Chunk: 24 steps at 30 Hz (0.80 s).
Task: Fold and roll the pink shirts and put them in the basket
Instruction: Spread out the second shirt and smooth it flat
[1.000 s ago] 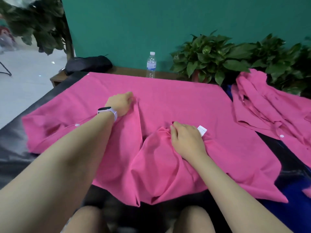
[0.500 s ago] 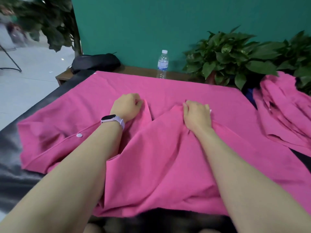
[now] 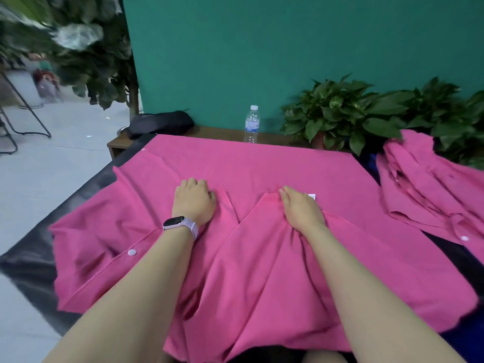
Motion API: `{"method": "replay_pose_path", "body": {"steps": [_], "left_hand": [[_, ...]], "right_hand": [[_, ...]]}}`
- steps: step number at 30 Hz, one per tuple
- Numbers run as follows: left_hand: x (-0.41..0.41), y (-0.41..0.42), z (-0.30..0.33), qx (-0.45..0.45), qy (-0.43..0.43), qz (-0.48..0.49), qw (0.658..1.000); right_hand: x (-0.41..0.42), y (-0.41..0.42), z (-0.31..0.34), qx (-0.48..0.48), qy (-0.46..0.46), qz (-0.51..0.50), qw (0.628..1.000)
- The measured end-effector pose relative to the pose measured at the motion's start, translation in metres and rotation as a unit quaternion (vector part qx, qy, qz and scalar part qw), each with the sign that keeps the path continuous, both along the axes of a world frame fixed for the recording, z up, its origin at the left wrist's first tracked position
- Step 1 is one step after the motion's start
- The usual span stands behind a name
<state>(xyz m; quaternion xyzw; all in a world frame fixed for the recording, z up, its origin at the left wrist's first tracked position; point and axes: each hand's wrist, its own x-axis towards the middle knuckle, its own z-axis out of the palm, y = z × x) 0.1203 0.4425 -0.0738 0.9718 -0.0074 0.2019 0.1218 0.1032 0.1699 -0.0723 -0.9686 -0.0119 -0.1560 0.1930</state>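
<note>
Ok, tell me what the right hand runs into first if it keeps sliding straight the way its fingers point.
The right hand points away across the spread pink shirt. Only flat pink fabric lies ahead up to the far hem; past that, the water bottle on the wooden ledge looks like the first obstacle, though depth is unclear.

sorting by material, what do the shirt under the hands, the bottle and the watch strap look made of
Shirt: matte knit-looking cloth, soft creases. Bottle: clear plastic, see-through with a white cap. Watch strap: pale, probably silicone or woven; too small to tell.
</note>
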Motion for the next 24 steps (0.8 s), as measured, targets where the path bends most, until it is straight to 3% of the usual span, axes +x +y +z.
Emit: {"method": "replay_pose_path", "body": {"steps": [8,14,17,24], "left_hand": [[-0.092,0.008,0.005,-0.013,0.006,-0.018,1.0],[-0.122,0.007,0.01,0.01,0.029,-0.017,0.999],[-0.118,0.0,0.039,0.046,0.072,-0.004,0.996],[-0.075,-0.019,0.1,-0.071,-0.019,-0.008,0.997]], "right_hand": [[-0.077,0.003,-0.004,0.016,0.002,0.008,1.0],[-0.109,0.004,0.008,0.101,-0.153,0.006,0.983],[-0.111,0.006,0.011,0.104,-0.151,-0.017,0.983],[-0.106,0.008,0.009,0.068,-0.102,-0.024,0.992]]}}
